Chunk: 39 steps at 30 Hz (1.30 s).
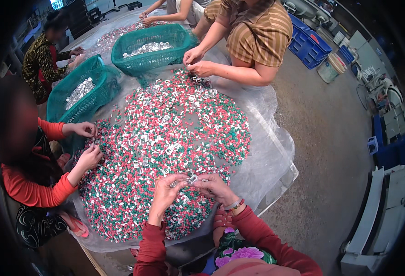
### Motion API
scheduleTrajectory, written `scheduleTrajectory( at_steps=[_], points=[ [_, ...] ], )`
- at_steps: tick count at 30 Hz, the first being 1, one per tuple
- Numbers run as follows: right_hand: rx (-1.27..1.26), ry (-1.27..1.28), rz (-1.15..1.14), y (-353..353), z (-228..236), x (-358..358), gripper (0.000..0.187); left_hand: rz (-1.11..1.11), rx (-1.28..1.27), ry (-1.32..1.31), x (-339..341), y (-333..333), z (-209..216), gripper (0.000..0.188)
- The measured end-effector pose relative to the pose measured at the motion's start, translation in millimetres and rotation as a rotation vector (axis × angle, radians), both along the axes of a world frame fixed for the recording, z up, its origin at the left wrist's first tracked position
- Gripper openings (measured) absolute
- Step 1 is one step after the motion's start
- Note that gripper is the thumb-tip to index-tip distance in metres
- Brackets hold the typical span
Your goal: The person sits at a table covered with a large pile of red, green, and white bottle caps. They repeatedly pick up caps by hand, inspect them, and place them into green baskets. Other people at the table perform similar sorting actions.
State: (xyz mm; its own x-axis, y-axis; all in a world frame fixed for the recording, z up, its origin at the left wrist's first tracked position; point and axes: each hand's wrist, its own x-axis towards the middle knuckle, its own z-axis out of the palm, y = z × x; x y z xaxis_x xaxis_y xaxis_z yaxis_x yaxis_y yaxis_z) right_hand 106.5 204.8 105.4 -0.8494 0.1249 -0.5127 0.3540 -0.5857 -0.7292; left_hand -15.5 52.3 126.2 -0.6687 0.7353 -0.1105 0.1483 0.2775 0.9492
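Note:
A small silvery metal buckle-like piece (pixel 192 178) is pinched between my two hands, above a wide spread of tiny red, green and white pellets (pixel 133 198). My left hand (pixel 168 186) grips it from the left with bent fingers. From the other side, the fingertips of my right hand (pixel 214 186) close on it; beaded bracelets circle that wrist. More silvery pieces of the same look (pixel 172 148) lie scattered among the pellets beyond my hands.
Two green mesh baskets (pixel 161 34) (pixel 102 85) hold heaps of silvery pieces. Co-workers sit around the translucent sheet (pixel 262 138), their hands over the pellets at left and far side. Blue crates (pixel 306 43) and a bucket (pixel 332 68) stand on the floor at right.

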Motion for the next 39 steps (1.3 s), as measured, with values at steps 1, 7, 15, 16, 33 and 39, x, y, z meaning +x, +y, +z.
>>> scheduleTrajectory(
  at_steps=[1, 7, 15, 16, 33, 39],
  points=[
    [-0.054, 0.006, -0.06, -4.2, -3.2, -0.3, 0.014, -0.006, 0.014, 0.002, -1.9, -0.3, -2.0, 0.016],
    [-0.456, 0.135, -0.278, -18.5, -3.1, -1.1, 0.011, -0.063, 0.15, 0.137, -10.1, 8.1, -0.8, 0.014],
    [-0.234, 0.128, -0.653, -37.9, 13.1, -16.3, 0.009, 0.351, 0.343, 0.553, 39.4, 24.3, -7.1, 0.007],
    [-0.24, 0.153, -0.767, -26.9, -5.1, -13.6, 0.012, 0.356, 0.387, 0.623, 45.8, 24.5, -1.3, 0.008],
    [1.478, 0.505, 0.28, -39.2, 9.4, 5.4, 0.032, 0.363, 0.725, -1.579, 76.9, 39.3, -86.5, 0.044],
    [1.376, 0.295, -0.127, -12.2, 14.0, 7.6, 0.023, 0.671, 0.746, -1.721, 58.3, 0.7, -102.8, 0.035]
  ],
)
